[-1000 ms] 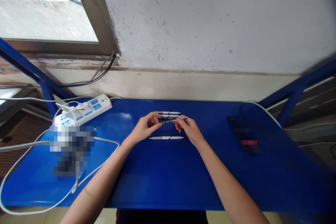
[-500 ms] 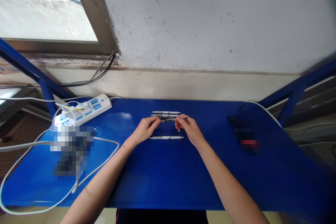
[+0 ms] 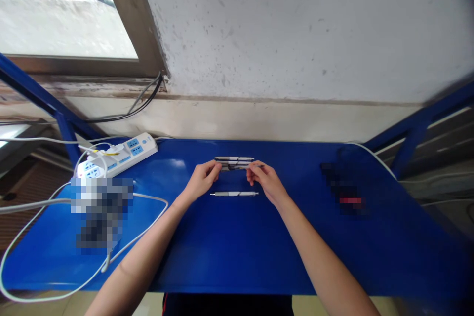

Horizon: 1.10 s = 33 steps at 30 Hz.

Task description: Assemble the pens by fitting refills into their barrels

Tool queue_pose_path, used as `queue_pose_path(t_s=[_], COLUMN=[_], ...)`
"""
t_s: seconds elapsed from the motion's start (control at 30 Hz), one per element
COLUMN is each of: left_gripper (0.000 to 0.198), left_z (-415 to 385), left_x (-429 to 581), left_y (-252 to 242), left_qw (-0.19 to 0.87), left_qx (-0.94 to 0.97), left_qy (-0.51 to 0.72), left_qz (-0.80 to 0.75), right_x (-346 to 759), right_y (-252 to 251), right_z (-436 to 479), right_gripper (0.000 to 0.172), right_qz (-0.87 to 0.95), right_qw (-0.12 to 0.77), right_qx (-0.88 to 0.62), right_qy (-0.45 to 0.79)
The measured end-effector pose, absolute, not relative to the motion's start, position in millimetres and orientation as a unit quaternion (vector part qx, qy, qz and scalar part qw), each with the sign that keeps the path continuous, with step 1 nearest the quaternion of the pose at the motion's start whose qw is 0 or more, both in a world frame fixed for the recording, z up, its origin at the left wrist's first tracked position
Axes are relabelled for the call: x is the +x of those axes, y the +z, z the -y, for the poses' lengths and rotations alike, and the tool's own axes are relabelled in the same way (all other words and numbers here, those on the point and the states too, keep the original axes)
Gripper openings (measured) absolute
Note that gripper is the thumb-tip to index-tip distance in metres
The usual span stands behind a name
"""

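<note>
Both my hands pinch a pen (image 3: 237, 167), held level just in front of other pens near the back of the blue table. The fingers of my left hand (image 3: 205, 177) close on its left end, and those of my right hand (image 3: 262, 177) close on its right end. Right behind it lie white and grey pens (image 3: 237, 159), side by side and partly hidden by the held pen and my fingertips. Closer to me, another white and grey pen (image 3: 234, 193) lies alone, parallel to the rest.
On the left of the table (image 3: 229, 247) is a white power strip (image 3: 138, 150) with plugs and a looping white cable (image 3: 151, 227). A blurred dark object lies below it. A dark object with a red part (image 3: 351, 201) lies at the right.
My left hand has shifted slightly left and up along with the left end of the held pen. My right hand has hardly moved.
</note>
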<state>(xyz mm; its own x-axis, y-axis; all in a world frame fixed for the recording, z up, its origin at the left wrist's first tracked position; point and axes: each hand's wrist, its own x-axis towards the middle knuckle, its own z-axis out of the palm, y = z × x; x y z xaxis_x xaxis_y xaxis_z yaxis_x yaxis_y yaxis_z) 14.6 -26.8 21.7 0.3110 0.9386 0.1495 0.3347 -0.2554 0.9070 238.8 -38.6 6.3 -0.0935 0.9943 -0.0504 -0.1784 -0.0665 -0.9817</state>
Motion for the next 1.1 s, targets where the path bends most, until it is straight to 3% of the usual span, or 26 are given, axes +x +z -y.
queue_pose_path(t_s=[0.3, 0.43, 0.57, 0.97, 1.1], left_gripper=[0.025, 0.023, 0.023, 0.020, 0.021], left_z=[17, 18, 21, 19, 17], left_x=[8, 8, 10, 8, 8], left_y=[14, 14, 14, 14, 14], left_qw=[0.459, 0.426, 0.379, 0.320, 0.372], left_qx=[0.590, 0.613, 0.647, 0.614, 0.572], left_qy=[0.456, 0.444, 0.431, 0.473, 0.506], left_qz=[-0.483, -0.495, -0.502, -0.545, -0.528], right_x=[253, 259, 256, 253, 253], right_y=[2, 4, 4, -2, 0], right_z=[30, 27, 29, 28, 28], right_gripper=[0.017, 0.028, 0.034, 0.031, 0.023], right_qz=[0.383, 0.340, 0.333, 0.332, 0.325], right_qw=[0.576, 0.611, 0.599, 0.595, 0.595], right_qx=[-0.461, -0.452, -0.454, -0.472, -0.476], right_qy=[0.556, 0.554, 0.569, 0.560, 0.561])
